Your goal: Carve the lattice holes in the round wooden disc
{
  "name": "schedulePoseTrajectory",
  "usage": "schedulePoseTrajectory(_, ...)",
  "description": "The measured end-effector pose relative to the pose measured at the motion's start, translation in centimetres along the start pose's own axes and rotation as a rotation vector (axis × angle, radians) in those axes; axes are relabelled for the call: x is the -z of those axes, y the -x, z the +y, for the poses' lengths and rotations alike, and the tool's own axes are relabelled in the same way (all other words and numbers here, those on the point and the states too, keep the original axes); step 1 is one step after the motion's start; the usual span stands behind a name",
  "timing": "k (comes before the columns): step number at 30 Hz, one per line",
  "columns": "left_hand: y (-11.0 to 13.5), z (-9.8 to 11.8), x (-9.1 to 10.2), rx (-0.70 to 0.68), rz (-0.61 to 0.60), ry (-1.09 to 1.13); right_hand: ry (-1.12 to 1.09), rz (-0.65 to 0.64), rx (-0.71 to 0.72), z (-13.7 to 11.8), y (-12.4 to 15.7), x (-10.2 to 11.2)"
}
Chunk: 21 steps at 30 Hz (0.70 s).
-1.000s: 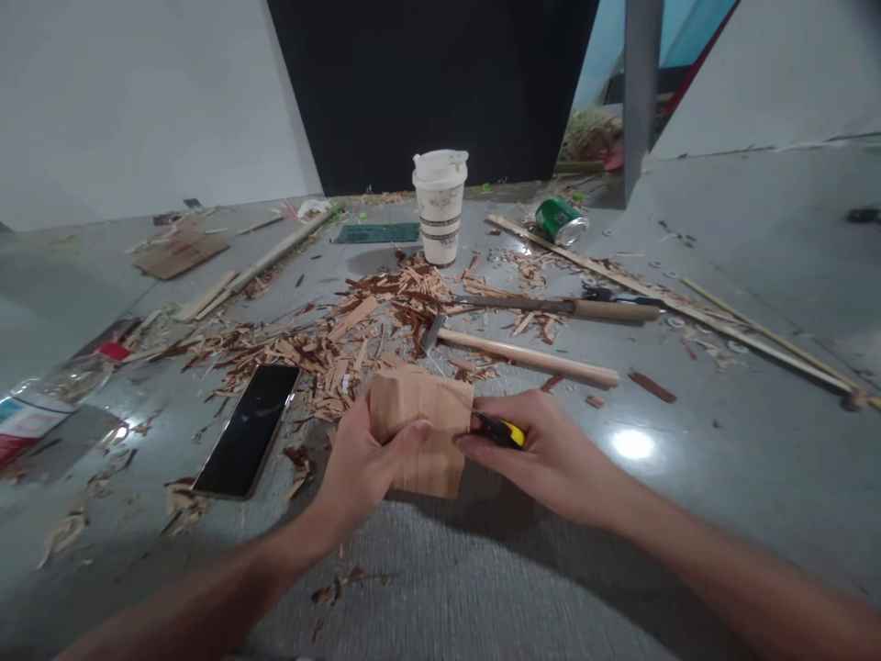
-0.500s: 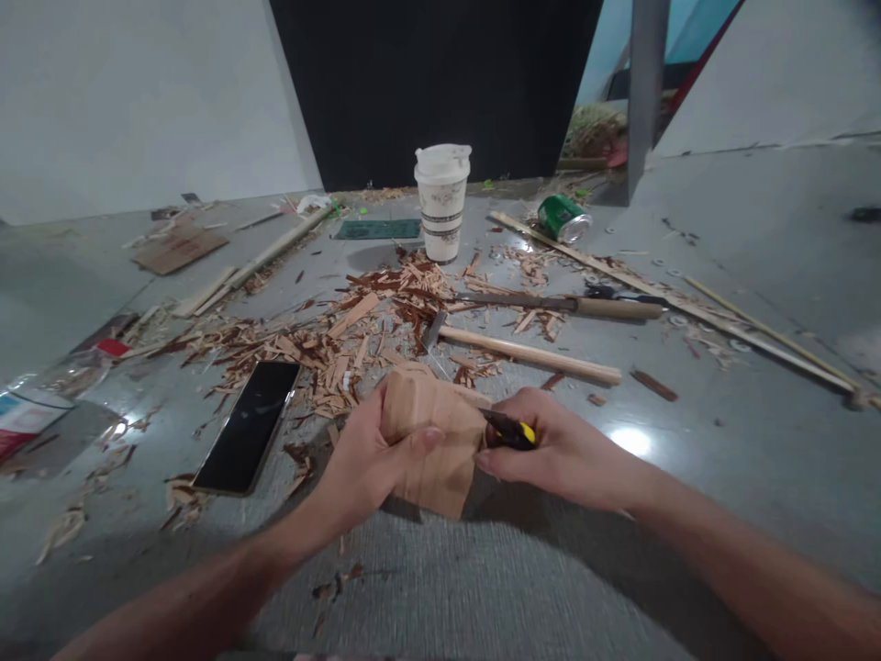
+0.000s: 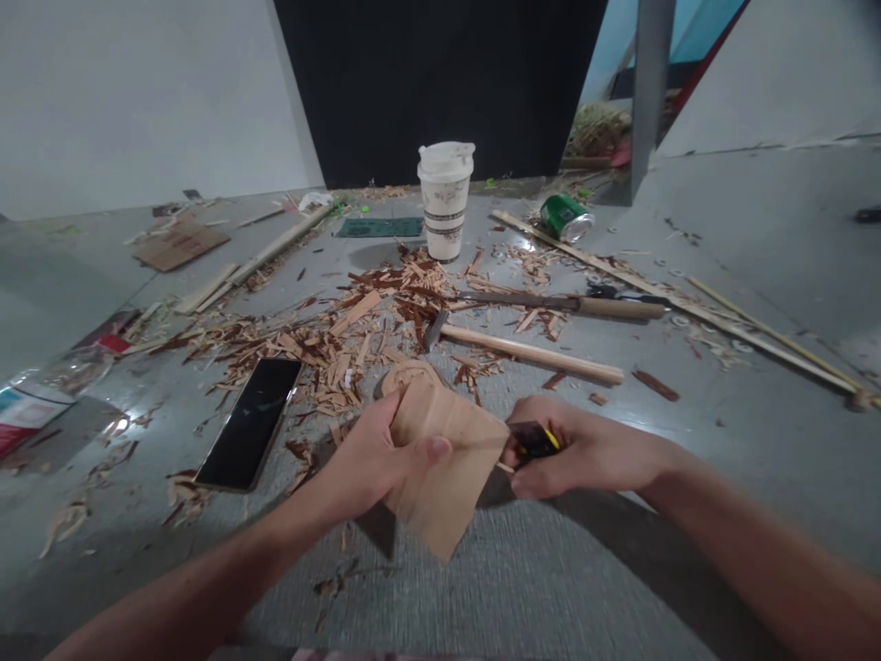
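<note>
My left hand [image 3: 385, 452] is closed round a pale, partly carved wood block [image 3: 451, 459], its thumb pressed on the near face. The block is tilted, with a rounded part at its far end. In my right hand [image 3: 578, 450] is a black and yellow utility knife [image 3: 535, 441], held just right of the block. The blade is hard to make out; its tip side is at or very close to the block's right corner. Beyond the block lie a small hammer [image 3: 529, 354] and a wooden-handled file [image 3: 612, 308].
Wood shavings [image 3: 323, 353] are scattered over the grey floor. A phone [image 3: 251, 424] lies left of my left hand. Farther off are a paper cup [image 3: 444, 207], a green can [image 3: 565, 218] and long wooden strips [image 3: 619, 268]. A plastic bottle [image 3: 41, 399] lies at far left.
My right hand and the knife have moved right, away from the middle of the block. The block has turned, showing more of its broad face.
</note>
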<state>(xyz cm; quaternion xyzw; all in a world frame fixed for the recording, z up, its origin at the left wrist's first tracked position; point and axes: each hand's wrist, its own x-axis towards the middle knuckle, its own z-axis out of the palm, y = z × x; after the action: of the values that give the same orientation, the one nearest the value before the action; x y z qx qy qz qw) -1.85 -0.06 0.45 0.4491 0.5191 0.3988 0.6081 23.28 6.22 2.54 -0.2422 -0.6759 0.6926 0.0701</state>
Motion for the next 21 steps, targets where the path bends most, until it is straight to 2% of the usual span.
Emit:
schedulePoseTrajectory(4,0.1,0.0,0.1,0.077,-0.074,0.119,0.035,-0.066,0.052,-0.1,0.4,0.8)
schedulePoseTrajectory(6,0.0,0.0,0.4,0.147,-0.066,0.183,0.061,-0.081,0.097,0.0,0.5,1.3)
schedulePoseTrajectory(8,-0.1,0.2,0.7,0.192,-0.040,0.247,0.085,-0.038,0.148,0.3,0.6,1.7)
schedulePoseTrajectory(10,-0.1,0.3,0.8,0.205,-0.029,0.302,0.106,0.093,0.191,0.7,0.5,1.8)
schedulePoseTrajectory(13,0.0,0.5,0.5,0.232,-0.037,0.367,0.181,0.371,0.199,1.0,0.1,1.5)
schedulePoseTrajectory(17,0.1,0.4,0.1,0.268,-0.015,0.393,0.674,0.772,0.171,1.0,-0.4,0.6)
schedulePoseTrajectory(19,0.1,0.2,0.0,0.272,0.012,0.392,0.847,0.805,0.249,1.0,-0.4,0.0)
schedulePoseTrajectory(21,0.1,0.1,-0.1,0.275,0.039,0.393,0.949,0.733,0.357,1.0,-0.4,-0.5)
